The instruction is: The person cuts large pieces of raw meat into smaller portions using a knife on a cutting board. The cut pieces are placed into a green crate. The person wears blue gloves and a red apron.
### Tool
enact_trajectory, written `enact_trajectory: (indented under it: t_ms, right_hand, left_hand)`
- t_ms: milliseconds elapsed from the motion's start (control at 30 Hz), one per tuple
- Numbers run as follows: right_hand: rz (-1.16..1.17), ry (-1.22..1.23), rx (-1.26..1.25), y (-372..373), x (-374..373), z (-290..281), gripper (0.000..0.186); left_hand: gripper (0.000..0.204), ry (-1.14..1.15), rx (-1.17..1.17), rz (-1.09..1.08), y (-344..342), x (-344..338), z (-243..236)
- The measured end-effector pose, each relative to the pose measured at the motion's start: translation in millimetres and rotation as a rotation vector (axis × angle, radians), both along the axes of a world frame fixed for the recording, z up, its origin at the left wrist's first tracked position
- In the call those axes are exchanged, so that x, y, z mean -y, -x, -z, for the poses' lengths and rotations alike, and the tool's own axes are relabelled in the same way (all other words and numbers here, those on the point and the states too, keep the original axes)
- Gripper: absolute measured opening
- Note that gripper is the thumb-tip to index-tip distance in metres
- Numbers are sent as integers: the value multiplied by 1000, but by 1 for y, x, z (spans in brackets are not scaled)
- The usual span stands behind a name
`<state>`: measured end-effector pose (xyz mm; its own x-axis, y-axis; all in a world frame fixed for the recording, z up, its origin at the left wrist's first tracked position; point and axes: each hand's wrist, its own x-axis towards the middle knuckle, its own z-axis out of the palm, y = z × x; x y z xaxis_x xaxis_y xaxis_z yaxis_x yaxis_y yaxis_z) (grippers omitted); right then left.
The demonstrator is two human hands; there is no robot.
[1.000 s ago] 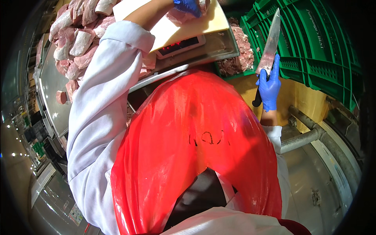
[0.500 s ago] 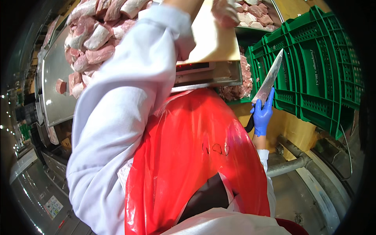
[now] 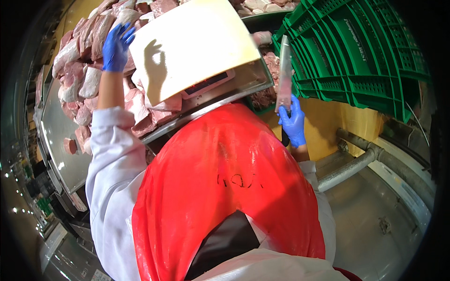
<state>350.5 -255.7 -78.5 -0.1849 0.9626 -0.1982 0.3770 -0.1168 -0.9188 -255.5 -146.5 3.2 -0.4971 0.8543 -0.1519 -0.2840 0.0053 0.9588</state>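
Observation:
My left hand (image 3: 116,49), in a blue glove, is raised over the edge of a heap of raw meat pieces (image 3: 91,82), beside a white cutting board (image 3: 201,42). Its fingers are apart and hold nothing, and its shadow falls across the board. On the right, my right hand (image 3: 293,122), also gloved in blue, grips a long-bladed knife (image 3: 284,75) by its dark handle. The blade points up and away, next to a green crate of meat trimmings (image 3: 272,65). One pale pink piece of meat (image 3: 262,38) is just past the board's right edge.
A scale display (image 3: 206,84) shows under the board's near edge. Green plastic crates (image 3: 347,51) stand at the right. More cut meat (image 3: 265,5) lies at the far side. A small meat piece (image 3: 70,145) rests on the metal table (image 3: 56,136) at left. Metal pipes (image 3: 349,171) run low at right.
My left hand has swung back from the board's far right side to the heap at left. A meat piece blurred at that side now shows past the board's edge. The knife has turned more upright.

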Motion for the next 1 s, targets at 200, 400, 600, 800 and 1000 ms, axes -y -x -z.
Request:
enact_trajectory:
  t_ms: [200, 400, 600, 800, 1000]
  right_hand:
    - [-355, -508, -101, 90, -52, -30, 52]
    - [-561, -289, 194, 226, -116, -53, 30]
    - [-423, -531, 365, 214, -113, -69, 33]
    - [350, -605, -175, 58, -201, 108, 26]
    - [354, 290, 334, -16, -272, 429, 67]
  left_hand:
    - [47, -108, -212, -64, 19, 82, -12]
    - [34, -87, -469, -261, -34, 124, -14]
    - [32, 68, -589, -345, -64, 207, 14]
    - [33, 450, -713, -540, -85, 317, 9]
    - [39, 696, -727, -481, -112, 377, 22]
